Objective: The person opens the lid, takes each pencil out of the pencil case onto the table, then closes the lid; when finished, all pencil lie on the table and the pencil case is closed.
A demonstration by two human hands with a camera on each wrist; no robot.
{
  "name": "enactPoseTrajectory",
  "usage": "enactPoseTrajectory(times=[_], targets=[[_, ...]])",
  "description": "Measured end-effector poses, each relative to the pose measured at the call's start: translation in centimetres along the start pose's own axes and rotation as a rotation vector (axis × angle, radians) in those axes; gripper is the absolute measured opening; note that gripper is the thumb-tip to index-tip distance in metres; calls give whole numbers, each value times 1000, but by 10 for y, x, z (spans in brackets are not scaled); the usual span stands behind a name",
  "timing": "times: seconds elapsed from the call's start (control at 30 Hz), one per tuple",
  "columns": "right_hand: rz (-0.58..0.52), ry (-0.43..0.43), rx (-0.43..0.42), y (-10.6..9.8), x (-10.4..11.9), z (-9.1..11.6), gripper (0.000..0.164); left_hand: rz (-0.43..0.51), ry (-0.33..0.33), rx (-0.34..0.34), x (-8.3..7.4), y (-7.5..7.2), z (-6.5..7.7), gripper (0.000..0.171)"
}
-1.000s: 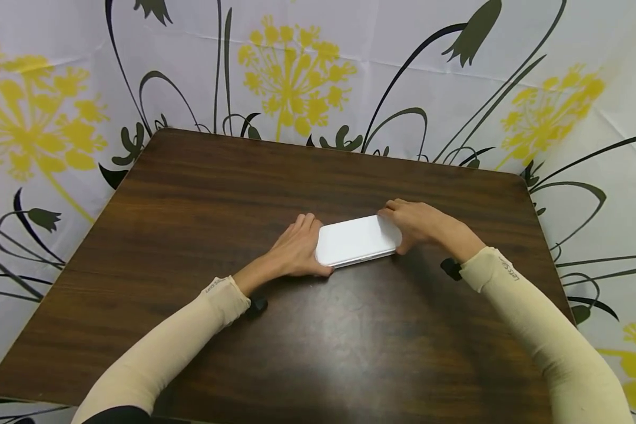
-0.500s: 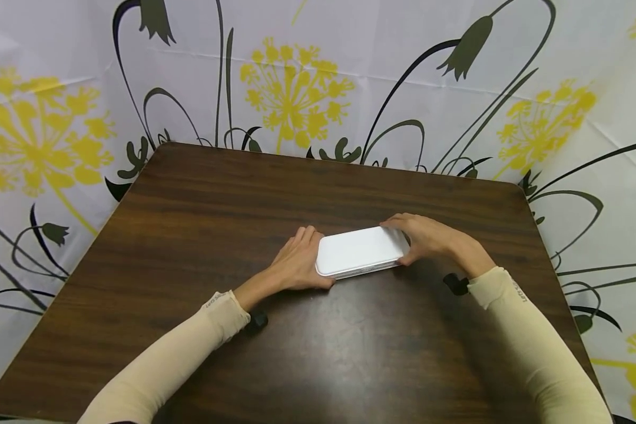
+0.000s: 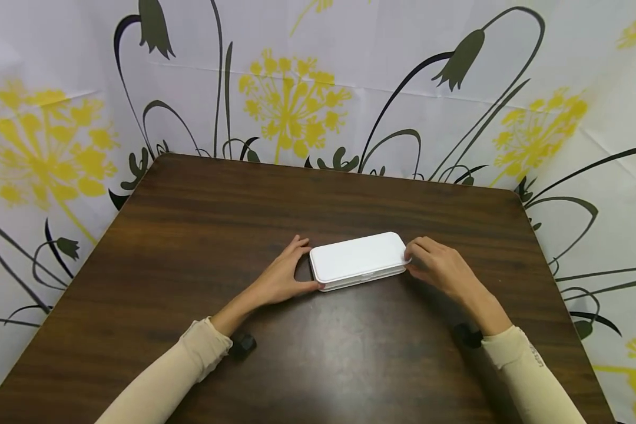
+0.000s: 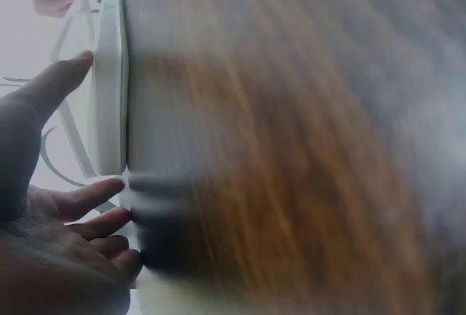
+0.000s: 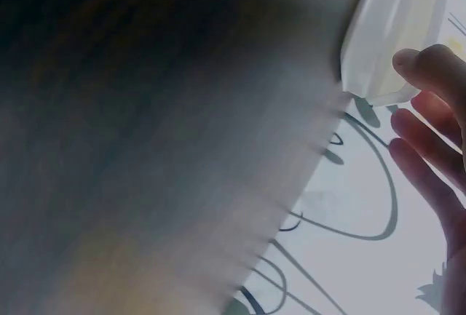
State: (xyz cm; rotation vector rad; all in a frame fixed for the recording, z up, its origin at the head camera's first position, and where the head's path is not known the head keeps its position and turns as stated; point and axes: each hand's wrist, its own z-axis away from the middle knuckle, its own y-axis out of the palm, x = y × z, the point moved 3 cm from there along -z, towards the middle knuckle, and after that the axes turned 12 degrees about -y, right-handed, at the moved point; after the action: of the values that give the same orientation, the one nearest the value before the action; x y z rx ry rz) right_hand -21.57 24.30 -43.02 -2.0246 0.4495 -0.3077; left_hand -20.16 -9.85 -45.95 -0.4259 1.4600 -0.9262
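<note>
A white rectangular case [image 3: 357, 257] with rounded corners lies flat on the brown wooden table [image 3: 233, 200]; a seam and a small latch show along its front. My left hand [image 3: 283, 277] spreads around its left end, thumb at the front corner and fingertips near the back corner. In the left wrist view, the thumb overlaps the side of the case [image 4: 109, 89]. At the right end is my right hand [image 3: 442, 268], fingertips by the lid's edge. The right wrist view shows its thumb before the case [image 5: 375, 46] and the other fingers loosely bent past the end.
A white cloth [image 3: 392, 35] with yellow and dark green flower prints hangs behind the table and along its sides. Dark camera units sit under both wrists, close over the tabletop. The table's back edge [image 3: 323, 171] runs just in front of the cloth.
My left hand has loosened and drawn back from the case's end. The right hand has come nearer the front, its fingers more bent. The head view has tilted upward.
</note>
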Motion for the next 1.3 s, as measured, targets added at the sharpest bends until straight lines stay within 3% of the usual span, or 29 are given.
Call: enactPoseTrajectory(times=[0.13, 0.27, 0.53, 0.73, 0.87, 1.0, 1.17, 1.3], targets=[[26, -38, -69, -1, 2, 2, 28, 47, -16, 33, 2, 7, 0, 86], [37, -47, -153, -10, -3, -5, 29, 91, -16, 10, 3, 6, -1, 81], [46, 52, -254, -16, -41, -62, 20, 115, -50, -49, 7, 4, -3, 74], [31, 191, -185, 9, -81, -100, 13, 120, -86, -29, 6, 9, -4, 79], [-34, 320, -100, 33, -102, -108, 9, 128, -86, -15, 5, 10, -4, 80], [-69, 402, -38, 48, -107, -108, 10, 143, -93, -7, 7, 11, -1, 80], [-82, 446, -20, 44, -100, -102, 12, 162, -74, -6, 8, 13, 1, 81], [-74, 439, -77, 19, -88, -94, 19, 177, -50, -35, 7, 11, 0, 80]])
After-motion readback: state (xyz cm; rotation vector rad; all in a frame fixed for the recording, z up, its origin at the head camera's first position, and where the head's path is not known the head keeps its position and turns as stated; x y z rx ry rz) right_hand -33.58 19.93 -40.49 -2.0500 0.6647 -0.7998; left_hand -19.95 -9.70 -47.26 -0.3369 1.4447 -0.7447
